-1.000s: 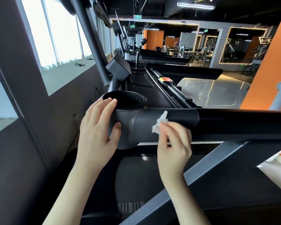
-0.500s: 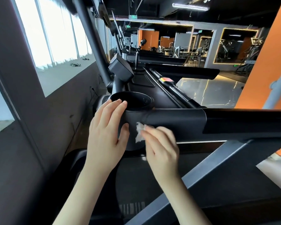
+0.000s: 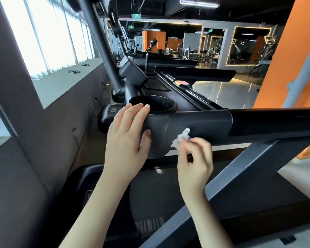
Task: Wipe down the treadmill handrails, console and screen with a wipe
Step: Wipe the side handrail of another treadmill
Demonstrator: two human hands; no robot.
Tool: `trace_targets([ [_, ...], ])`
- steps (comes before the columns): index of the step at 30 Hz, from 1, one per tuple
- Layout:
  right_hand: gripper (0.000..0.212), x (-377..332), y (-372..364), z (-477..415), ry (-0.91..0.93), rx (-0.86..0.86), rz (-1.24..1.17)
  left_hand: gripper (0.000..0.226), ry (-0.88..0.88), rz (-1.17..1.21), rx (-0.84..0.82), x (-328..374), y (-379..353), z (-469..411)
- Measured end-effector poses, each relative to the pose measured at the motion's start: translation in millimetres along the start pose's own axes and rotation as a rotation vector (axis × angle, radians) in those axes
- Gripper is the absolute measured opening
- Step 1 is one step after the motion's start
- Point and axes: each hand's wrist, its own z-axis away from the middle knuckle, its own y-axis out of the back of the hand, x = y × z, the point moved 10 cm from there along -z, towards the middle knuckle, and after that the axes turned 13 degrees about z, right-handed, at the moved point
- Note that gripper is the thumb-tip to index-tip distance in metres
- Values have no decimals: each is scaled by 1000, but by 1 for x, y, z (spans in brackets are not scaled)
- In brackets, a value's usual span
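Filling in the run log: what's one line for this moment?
left hand: rests on cup holder | right hand: pinches wipe at handrail | phase: wiping

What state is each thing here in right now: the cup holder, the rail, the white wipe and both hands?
Cup holder: upright, nothing visible inside.
Handrail: fixed, level, joined to the cup holder.
Wipe: crumpled, held against the handrail's lower front.
Left hand: fingers laid over the cup holder's rim, thumb on its wall.
Right hand: pinches the wipe.
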Motion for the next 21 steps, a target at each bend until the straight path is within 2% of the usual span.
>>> trace_targets([
  [2, 6, -6, -1, 11, -34, 8, 7, 49, -8, 4, 5, -1, 0, 0],
  [6, 8, -34, -12, 25, 70, -84, -65, 49, -10, 8, 19, 0, -1, 1],
  [8, 8, -25, -9, 7, 49, -40, -49, 49, -12, 4, 19, 0, -1, 1],
  [11, 11, 1, 3, -19, -77, 75, -10, 49, -9, -2, 13, 0, -2, 1],
  [13, 14, 0, 4, -18, -99, 87, -6, 49, 2, -10, 18, 0, -3, 2],
  [18, 15, -37, -7, -19, 131, -27, -5, 48, 13, -12, 65, 2, -5, 3],
  [21, 19, -24, -8, -51, 77, -20, 52, 48, 8, -25, 78, 2, -5, 4],
])
